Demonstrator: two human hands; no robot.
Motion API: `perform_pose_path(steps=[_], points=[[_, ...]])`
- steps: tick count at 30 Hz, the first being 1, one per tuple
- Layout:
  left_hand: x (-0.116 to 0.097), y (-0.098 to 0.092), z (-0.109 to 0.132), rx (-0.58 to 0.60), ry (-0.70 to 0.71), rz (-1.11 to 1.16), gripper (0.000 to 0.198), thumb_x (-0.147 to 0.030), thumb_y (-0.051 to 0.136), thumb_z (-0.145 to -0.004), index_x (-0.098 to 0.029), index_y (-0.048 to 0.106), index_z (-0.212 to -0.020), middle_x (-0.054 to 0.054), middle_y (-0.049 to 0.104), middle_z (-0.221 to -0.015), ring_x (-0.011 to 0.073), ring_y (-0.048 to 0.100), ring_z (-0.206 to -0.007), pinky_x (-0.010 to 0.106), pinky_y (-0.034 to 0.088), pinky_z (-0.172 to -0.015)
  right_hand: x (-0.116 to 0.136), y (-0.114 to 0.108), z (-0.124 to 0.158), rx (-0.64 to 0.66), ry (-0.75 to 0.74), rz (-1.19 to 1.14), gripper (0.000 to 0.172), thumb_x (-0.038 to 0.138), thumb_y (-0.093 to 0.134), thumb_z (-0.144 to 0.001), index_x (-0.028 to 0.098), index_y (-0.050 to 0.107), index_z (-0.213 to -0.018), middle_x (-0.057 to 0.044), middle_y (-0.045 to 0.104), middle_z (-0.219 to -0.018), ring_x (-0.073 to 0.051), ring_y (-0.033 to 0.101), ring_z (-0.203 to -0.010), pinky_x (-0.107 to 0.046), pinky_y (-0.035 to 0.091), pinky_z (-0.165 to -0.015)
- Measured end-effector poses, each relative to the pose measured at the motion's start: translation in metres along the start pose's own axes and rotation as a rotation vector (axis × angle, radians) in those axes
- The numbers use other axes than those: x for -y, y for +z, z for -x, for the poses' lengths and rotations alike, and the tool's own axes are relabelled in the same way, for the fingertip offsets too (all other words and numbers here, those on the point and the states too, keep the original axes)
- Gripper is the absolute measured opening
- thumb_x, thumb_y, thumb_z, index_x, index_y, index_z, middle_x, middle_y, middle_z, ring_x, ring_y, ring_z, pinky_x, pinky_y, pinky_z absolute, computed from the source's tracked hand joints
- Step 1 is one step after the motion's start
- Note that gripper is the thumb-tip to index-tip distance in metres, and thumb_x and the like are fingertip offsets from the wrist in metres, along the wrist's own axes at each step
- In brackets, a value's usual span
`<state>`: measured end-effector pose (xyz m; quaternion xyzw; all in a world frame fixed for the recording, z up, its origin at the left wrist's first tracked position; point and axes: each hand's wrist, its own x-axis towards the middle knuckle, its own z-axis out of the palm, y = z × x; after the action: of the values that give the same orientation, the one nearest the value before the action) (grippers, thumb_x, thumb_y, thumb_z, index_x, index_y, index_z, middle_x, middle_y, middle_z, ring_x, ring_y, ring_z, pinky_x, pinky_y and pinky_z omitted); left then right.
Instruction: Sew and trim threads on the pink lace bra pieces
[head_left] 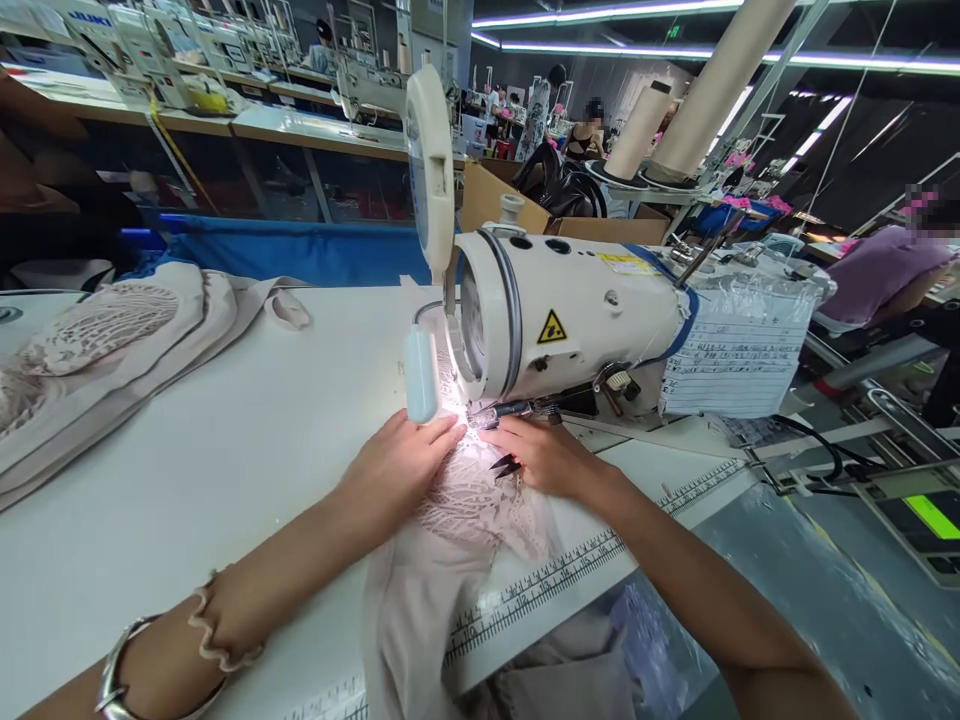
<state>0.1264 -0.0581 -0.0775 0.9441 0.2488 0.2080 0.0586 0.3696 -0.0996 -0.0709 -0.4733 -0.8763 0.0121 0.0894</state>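
Observation:
A pale pink lace garment (469,505) lies under the head of a white sewing machine (577,310), its plain part hanging over the table's front edge. My left hand (397,465) rests flat on the lace, fingertips close to the lit needle area. On the other side, my right hand (551,455) is closed around a small pair of dark thread snips (506,465), whose pointed blades stick out toward me. Its fingertips touch the fabric near the needle. The needle itself is lost in the bright light. A light-blue lamp (421,375) hangs just above my left hand.
More lace garments (112,330) are piled on the left of the white table (247,440). A printed ruler (555,580) runs along the front edge. Thread cones (637,130), a cardboard box (495,200) and a handwritten sheet (735,350) stand behind. Other people sit farther off.

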Motion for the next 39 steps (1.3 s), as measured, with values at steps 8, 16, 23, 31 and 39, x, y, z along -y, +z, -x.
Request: perform_pose_path(steps=[8, 16, 23, 31, 39], points=[[-0.046, 0.030, 0.010, -0.078, -0.039, 0.086, 0.033, -0.006, 0.042, -0.093, -0.015, 0.053, -0.123, 0.016, 0.061, -0.132, 0.0298, 0.055, -0.127, 0.054, 0.049, -0.103, -0.009, 0.006, 0.005, -0.050, 0.005, -0.208, 0.054, -0.001, 0.051, -0.077, 0.022, 0.064, -0.124, -0.005, 0.067, -0.104, -0.017, 0.065, -0.091, -0.023, 0.051, -0.074], [-0.026, 0.012, 0.006, -0.024, 0.009, 0.172, 0.025, -0.015, 0.038, -0.101, -0.015, 0.060, -0.111, 0.014, 0.066, -0.115, 0.0262, 0.060, -0.111, 0.046, 0.052, -0.094, -0.012, 0.008, 0.008, -0.084, -0.014, -0.238, 0.052, 0.000, 0.052, -0.074, 0.020, 0.066, -0.120, -0.006, 0.068, -0.103, -0.017, 0.065, -0.087, -0.023, 0.052, -0.074], [0.004, -0.004, -0.001, 0.122, 0.068, 0.212, 0.031, -0.024, 0.037, -0.105, -0.020, 0.065, -0.117, 0.010, 0.065, -0.114, 0.0237, 0.061, -0.104, 0.041, 0.052, -0.088, -0.007, 0.008, 0.005, -0.060, 0.003, -0.138, 0.040, 0.010, 0.058, -0.086, 0.022, 0.065, -0.124, -0.006, 0.066, -0.105, -0.018, 0.064, -0.088, -0.023, 0.050, -0.069], [0.002, 0.006, 0.002, 0.005, 0.190, 0.157, 0.026, -0.008, 0.039, -0.102, -0.014, 0.062, -0.112, 0.012, 0.067, -0.115, 0.0213, 0.060, -0.106, 0.039, 0.049, -0.096, -0.002, 0.004, 0.002, -0.245, -0.236, -0.041, 0.028, 0.011, 0.044, -0.099, 0.019, 0.071, -0.098, -0.007, 0.074, -0.109, -0.021, 0.061, -0.106, -0.031, 0.050, -0.077], [0.002, 0.005, 0.001, -0.022, 0.134, 0.059, 0.028, -0.013, 0.043, -0.101, -0.019, 0.063, -0.119, 0.012, 0.066, -0.110, 0.0243, 0.060, -0.102, 0.042, 0.050, -0.088, -0.007, 0.013, 0.003, -0.350, -0.261, -0.056, 0.029, 0.008, 0.046, -0.098, 0.017, 0.070, -0.110, -0.007, 0.076, -0.111, -0.022, 0.063, -0.108, -0.035, 0.053, -0.084]])
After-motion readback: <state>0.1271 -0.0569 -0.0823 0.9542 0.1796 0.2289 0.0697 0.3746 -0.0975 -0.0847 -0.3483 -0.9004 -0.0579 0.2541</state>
